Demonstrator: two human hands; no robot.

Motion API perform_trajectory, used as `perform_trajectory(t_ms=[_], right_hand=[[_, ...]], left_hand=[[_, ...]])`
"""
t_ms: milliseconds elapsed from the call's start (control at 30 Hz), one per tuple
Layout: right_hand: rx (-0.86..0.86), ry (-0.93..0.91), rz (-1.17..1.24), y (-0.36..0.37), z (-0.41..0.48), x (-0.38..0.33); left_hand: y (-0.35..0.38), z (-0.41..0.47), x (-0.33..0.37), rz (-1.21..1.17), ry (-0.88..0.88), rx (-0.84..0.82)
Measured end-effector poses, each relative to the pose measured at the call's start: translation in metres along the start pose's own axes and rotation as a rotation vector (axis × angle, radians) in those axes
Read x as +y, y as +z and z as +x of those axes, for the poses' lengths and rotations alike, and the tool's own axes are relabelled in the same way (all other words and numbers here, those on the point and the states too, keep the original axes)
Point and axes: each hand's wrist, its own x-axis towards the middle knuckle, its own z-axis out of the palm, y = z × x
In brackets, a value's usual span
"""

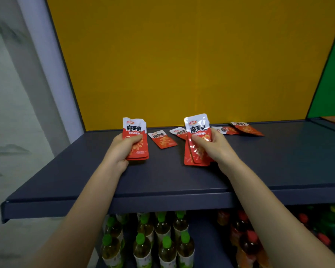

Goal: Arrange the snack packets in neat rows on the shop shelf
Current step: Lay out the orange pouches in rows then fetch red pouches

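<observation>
Packets (pixel 134 130), seemingly stacked, fill left hand (pixel 121 150) and right hand (pixel 216 148).

Above the shelf (pixel 162 182), the left hand (pixel 120 151) holds a left stack (pixel 135 130) of packets upright in its fingers (pixel 133 139), and the right hand (pixel 215 147) holds a right stack (pixel 197 126). Between the two sets of fingers a loose packet (pixel 162 140) lies flat. Behind the right fingers (pixel 198 140) a half-hidden packet (pixel 178 131) lies, and further right, near the back wall (pixel 182 64), lie two far packets (pixel 247 129). Bottles (pixel 155 238) stand below the shelf.
</observation>
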Motion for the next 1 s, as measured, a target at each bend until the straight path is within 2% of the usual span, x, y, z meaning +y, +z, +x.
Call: perform_trajectory(t_ms=[233, 467, 733, 1000], right_hand=[[0.147, -0.012, 0.144, -0.098, -0.045, 0.006], [0.464, 0.013, 0.13, -0.241, -0.145, 0.021], [0.851, 0.093, 0.105, -0.406, -0.272, 0.058], [1.093, 0.153, 0.098, -0.519, -0.376, 0.095]], left_hand=[[0.09, -0.046, -0.003, -0.027, 0.059, -0.232], [0.207, -0.114, -0.034, -0.045, 0.025, -0.571], [0.379, -0.218, -0.101, -0.025, -0.126, -0.921], [0.52, -0.319, -0.175, 0.03, -0.302, -1.168]])
